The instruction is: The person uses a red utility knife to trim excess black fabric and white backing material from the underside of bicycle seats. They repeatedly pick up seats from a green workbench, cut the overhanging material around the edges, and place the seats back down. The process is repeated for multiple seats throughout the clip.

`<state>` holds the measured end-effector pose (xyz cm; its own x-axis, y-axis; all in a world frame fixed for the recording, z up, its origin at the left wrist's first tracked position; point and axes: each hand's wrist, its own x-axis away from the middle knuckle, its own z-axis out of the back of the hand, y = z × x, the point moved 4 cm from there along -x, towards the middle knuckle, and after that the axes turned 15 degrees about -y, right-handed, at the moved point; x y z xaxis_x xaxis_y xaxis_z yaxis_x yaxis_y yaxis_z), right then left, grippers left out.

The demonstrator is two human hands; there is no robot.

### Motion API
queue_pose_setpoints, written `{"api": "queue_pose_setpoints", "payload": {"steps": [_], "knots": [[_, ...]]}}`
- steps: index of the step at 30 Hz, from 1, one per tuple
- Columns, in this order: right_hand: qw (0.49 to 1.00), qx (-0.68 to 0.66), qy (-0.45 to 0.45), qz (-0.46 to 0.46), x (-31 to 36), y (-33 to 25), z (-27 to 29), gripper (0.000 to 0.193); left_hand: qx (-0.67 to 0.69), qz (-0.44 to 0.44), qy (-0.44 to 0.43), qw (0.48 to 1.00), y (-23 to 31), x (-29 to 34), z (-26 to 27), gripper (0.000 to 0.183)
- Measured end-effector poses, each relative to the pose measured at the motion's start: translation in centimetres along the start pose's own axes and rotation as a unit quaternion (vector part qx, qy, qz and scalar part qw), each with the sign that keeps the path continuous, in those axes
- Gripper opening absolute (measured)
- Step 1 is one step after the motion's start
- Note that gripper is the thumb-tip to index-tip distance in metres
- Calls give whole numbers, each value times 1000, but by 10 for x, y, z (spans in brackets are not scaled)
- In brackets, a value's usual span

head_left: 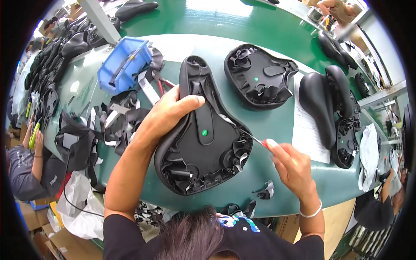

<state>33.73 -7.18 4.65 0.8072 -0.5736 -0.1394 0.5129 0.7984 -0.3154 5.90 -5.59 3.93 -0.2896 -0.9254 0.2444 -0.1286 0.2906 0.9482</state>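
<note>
A black bicycle saddle [186, 147] is held underside up in front of me, its narrow nose pointing away. Gathered cover edges ring its base plate, and a green dot marks the middle. My left hand [173, 108] grips it near the nose, thumb across the underside. In my right hand [288, 164] is a thin metal-shafted tool with a red handle [265, 143], mostly hidden by the fingers. Its tip meets the cover edge at the saddle's right side. A second saddle [260, 78] lies underside up beyond it.
Left of the saddle are a blue bin [123, 65], red-handled pliers [160, 82] and black cover scraps [76, 138]. On the right, several saddles [318, 108] lie by a printed sheet [305, 138]. A small scrap [265, 190] sits near the table's front edge. Co-workers are at both sides.
</note>
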Motion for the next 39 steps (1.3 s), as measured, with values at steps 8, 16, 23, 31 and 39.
{"api": "queue_pose_setpoints", "payload": {"steps": [8, 16, 23, 31, 39], "knots": [[991, 3, -91, -100, 31, -35, -43, 70, -59, 2, 91, 994, -10, 29, 8, 36], [926, -301, -34, -224, 74, -72, -69, 51, -3, -72, 227, 971, -38, 84, -6, 37], [967, -234, 100, -22, -49, -48, -39, 48, 15, -129, 239, 962, -58, 111, -7, 46], [866, -437, 151, -192, -23, -25, -6, 42, -598, -117, 274, 744, -34, 129, -25, 63], [976, -211, 32, -51, 17, -57, -23, 60, -527, -177, -31, 831, -36, 48, -51, 25]]}}
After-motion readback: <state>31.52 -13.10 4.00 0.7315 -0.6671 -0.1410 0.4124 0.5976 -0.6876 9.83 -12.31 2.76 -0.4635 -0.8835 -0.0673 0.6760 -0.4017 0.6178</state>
